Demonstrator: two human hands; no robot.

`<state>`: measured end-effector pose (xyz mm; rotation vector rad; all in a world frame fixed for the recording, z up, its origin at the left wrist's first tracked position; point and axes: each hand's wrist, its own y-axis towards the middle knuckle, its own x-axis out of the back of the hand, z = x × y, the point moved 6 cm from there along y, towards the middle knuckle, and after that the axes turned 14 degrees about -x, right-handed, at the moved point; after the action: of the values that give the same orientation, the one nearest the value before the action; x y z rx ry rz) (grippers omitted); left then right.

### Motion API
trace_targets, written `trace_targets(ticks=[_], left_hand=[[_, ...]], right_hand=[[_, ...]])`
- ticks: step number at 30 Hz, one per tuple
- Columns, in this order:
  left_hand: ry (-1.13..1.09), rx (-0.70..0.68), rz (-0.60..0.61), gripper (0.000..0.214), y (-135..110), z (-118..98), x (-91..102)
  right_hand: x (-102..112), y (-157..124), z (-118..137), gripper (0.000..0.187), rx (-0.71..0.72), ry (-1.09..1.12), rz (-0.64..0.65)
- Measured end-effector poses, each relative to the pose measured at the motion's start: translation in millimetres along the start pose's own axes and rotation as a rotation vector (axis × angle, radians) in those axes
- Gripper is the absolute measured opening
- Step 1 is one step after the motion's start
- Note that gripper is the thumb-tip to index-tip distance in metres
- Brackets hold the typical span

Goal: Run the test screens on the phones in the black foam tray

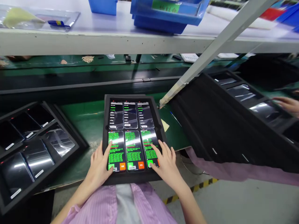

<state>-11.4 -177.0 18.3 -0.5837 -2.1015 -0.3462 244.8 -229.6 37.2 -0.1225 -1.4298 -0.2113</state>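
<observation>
A black foam tray (134,178) rests at the table's front edge, against my body. It holds smartphones in two rows of three, with lit screens. The far row shows short lists; the near row shows green and red text above green and orange buttons. My left hand (99,163) lies over the tray's left edge, fingers spread, its thumb at the green button of the near-left smartphone (116,146). On the other side, my right hand (166,160) spreads over the near-right smartphone (147,146), thumb at its green button. The middle smartphone (132,149) is untouched.
At left stands another black tray (45,160) of dark-screened phones. More black trays (210,124) lie at right, with a co-worker's hand (288,104) over them. A slanted metal post (198,65) rises beside my tray. Blue bins (168,15) sit on the shelf above.
</observation>
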Motion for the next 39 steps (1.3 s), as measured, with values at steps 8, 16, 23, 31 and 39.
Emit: trace_targets(ticks=[8, 16, 23, 31, 39], left_hand=[[-0.145, 0.027, -0.037, 0.069, -2.9, -1.4, 5.1], [-0.004, 0.031, -0.168, 0.05, 65.1, 22.9, 41.0], [0.235, 0.05, -0.055, 0.045, 142.8, 34.3, 54.1], [0.321, 0.086, -0.008, 0.044, 150.9, 30.7, 50.3], [0.283, 0.101, -0.004, 0.048, 149.5, 29.5, 51.1]], right_hand=[[6.6, -17.9, 68.9, 0.026, 0.258, 0.128, 0.212], [16.7, 26.5, 47.9, 0.034, 0.214, 0.131, -0.009], [16.6, 130.3, 22.6, 0.038, 0.133, 0.104, -0.134], [-1.2, 173.9, 46.4, 0.039, 0.185, 0.066, -0.12], [-11.4, 188.8, 57.2, 0.039, 0.191, -0.002, -0.126]])
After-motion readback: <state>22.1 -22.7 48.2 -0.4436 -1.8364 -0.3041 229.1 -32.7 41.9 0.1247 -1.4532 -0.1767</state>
